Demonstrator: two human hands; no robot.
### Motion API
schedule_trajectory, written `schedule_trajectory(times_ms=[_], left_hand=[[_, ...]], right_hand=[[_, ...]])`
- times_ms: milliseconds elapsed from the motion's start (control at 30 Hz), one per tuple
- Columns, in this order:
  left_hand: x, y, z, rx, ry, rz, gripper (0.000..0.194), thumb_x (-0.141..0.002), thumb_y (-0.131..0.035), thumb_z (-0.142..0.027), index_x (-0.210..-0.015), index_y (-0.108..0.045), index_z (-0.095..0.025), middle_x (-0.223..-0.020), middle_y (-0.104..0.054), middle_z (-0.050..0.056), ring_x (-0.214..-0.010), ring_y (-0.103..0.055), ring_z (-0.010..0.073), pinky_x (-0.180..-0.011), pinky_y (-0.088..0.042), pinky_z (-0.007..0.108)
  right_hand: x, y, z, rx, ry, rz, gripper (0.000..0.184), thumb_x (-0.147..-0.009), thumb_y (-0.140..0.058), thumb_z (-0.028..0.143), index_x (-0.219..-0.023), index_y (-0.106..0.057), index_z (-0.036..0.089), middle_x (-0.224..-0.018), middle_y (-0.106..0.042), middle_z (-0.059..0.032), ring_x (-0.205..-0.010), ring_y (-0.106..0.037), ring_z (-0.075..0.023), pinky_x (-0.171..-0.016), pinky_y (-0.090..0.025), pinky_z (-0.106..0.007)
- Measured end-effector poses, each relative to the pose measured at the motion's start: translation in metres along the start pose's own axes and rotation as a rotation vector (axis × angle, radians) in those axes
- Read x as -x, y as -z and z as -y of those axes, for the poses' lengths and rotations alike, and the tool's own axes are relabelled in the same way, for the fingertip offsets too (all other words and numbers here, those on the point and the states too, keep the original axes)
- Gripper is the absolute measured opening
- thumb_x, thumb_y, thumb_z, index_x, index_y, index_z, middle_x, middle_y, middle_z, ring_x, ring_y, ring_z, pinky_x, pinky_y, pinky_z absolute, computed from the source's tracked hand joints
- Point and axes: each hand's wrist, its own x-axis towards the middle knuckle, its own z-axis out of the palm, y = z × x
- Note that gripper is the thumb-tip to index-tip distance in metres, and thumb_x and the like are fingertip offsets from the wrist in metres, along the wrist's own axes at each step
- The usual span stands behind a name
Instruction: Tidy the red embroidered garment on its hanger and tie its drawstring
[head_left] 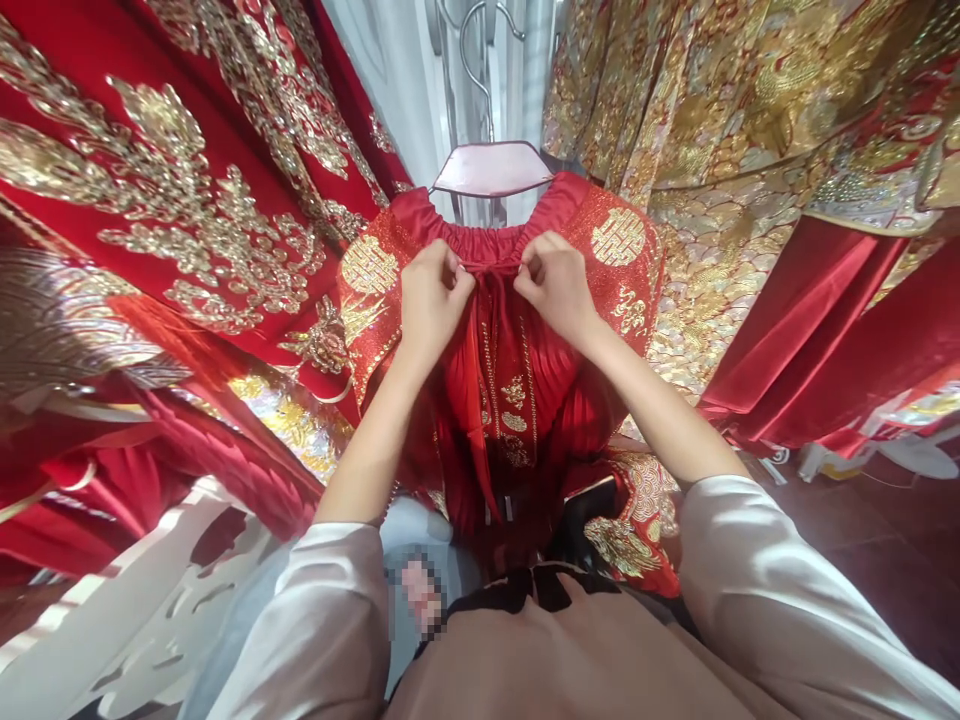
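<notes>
In front of me a red garment (pixel 510 370) with gold embroidery hangs from a hanger (pixel 491 168). Its gathered waistband (pixel 491 240) droops between the hanger's two ends. A thin red drawstring (pixel 491 268) is tied at the front centre, and its long tails run down the pleats. My left hand (pixel 435 290) pinches the drawstring left of the knot, thumb against bent fingers. On the other side my right hand (pixel 555 285) pinches the drawstring right of the knot. Between the two hands the string looks stretched roughly level.
A metal rack (pixel 472 90) stands behind the hanger. A red garment with gold beadwork (pixel 202 210) hangs at left, gold brocade (pixel 720 240) at right. Below left is a white cut-out panel (pixel 195 590). Red satin cloth (pixel 810 310) hangs at far right.
</notes>
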Motion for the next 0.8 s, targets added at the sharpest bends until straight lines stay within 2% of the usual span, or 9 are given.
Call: schedule_trajectory(times_ms=[67,133,233,300,400,500,633,700,800], left_hand=[[0.000,-0.005,-0.003,0.097,0.044,-0.056,0.019,-0.075,-0.057,-0.011,-0.067,-0.042,-0.019,-0.065,-0.049,-0.001,-0.065,-0.053,0.0140,-0.065,-0.045,0.026],[-0.001,-0.010,-0.012,0.238,0.108,-0.056,0.019,-0.076,-0.056,-0.013,-0.065,-0.041,-0.019,-0.061,-0.049,-0.002,-0.056,-0.050,0.0112,-0.056,-0.042,0.022],[-0.005,-0.011,-0.024,0.481,0.244,0.036,0.017,-0.080,-0.050,-0.017,-0.067,-0.040,-0.020,-0.057,-0.047,-0.003,-0.043,-0.042,0.0079,-0.044,-0.036,0.020],[-0.010,-0.005,-0.025,0.630,0.344,0.138,0.012,-0.083,-0.045,-0.017,-0.072,-0.040,-0.021,-0.056,-0.046,-0.005,-0.036,-0.033,0.0066,-0.038,-0.031,0.019],[-0.017,0.011,-0.019,0.681,0.409,0.323,0.013,-0.082,-0.047,-0.015,-0.075,-0.039,-0.022,-0.052,-0.040,-0.007,-0.033,-0.026,0.0056,-0.034,-0.024,0.018],[-0.020,0.025,-0.014,0.582,0.309,0.450,0.019,-0.077,-0.058,-0.013,-0.070,-0.042,-0.020,-0.050,-0.040,-0.007,-0.036,-0.034,0.0058,-0.037,-0.029,0.017],[-0.017,0.033,-0.013,0.606,0.204,0.462,0.014,-0.078,-0.060,-0.016,-0.079,-0.046,-0.020,-0.060,-0.050,-0.004,-0.052,-0.053,0.0107,-0.048,-0.043,0.019],[-0.016,0.034,-0.012,0.562,0.211,0.465,0.010,-0.081,-0.057,-0.018,-0.080,-0.047,-0.020,-0.058,-0.049,-0.004,-0.050,-0.051,0.0111,-0.048,-0.043,0.021],[-0.017,0.039,-0.013,0.341,0.239,0.501,0.015,-0.084,-0.054,-0.021,-0.070,-0.048,-0.019,-0.049,-0.043,-0.004,-0.043,-0.041,0.0105,-0.044,-0.037,0.022]], right_hand=[[0.000,-0.003,0.003,-0.217,-0.055,-0.017,0.006,-0.081,-0.048,0.013,-0.080,-0.048,0.019,-0.082,-0.055,-0.0029,-0.075,-0.058,-0.0141,-0.066,-0.047,-0.028],[-0.001,-0.007,0.007,-0.459,-0.133,-0.020,0.007,-0.083,-0.045,0.015,-0.079,-0.045,0.020,-0.073,-0.053,0.0009,-0.063,-0.056,-0.0100,-0.057,-0.046,-0.023],[-0.003,-0.011,0.009,-0.739,-0.221,-0.031,0.009,-0.086,-0.043,0.020,-0.078,-0.041,0.021,-0.068,-0.051,0.0042,-0.052,-0.050,-0.0057,-0.049,-0.042,-0.019],[-0.005,-0.009,0.006,-0.829,-0.238,-0.025,0.011,-0.087,-0.043,0.021,-0.076,-0.041,0.021,-0.067,-0.049,0.0051,-0.050,-0.047,-0.0044,-0.049,-0.040,-0.017],[-0.008,0.001,-0.001,-0.791,-0.190,0.081,0.015,-0.083,-0.049,0.017,-0.069,-0.043,0.020,-0.059,-0.043,0.0062,-0.050,-0.042,-0.0044,-0.049,-0.038,-0.017],[-0.011,0.013,-0.008,-0.678,-0.086,0.181,0.017,-0.073,-0.059,0.011,-0.065,-0.046,0.019,-0.054,-0.040,0.0070,-0.052,-0.042,-0.0051,-0.052,-0.039,-0.018],[-0.014,0.017,-0.013,-0.779,-0.048,0.061,0.015,-0.073,-0.064,0.018,-0.083,-0.053,0.020,-0.059,-0.045,0.0073,-0.058,-0.049,-0.0072,-0.058,-0.045,-0.020],[-0.014,0.015,-0.017,-0.821,-0.051,0.029,0.015,-0.075,-0.063,0.022,-0.087,-0.053,0.021,-0.058,-0.044,0.0079,-0.056,-0.048,-0.0073,-0.059,-0.046,-0.021],[-0.012,0.012,-0.025,-0.732,-0.055,0.121,0.014,-0.074,-0.066,0.024,-0.080,-0.054,0.019,-0.053,-0.042,0.0080,-0.050,-0.044,-0.0072,-0.055,-0.046,-0.022]])
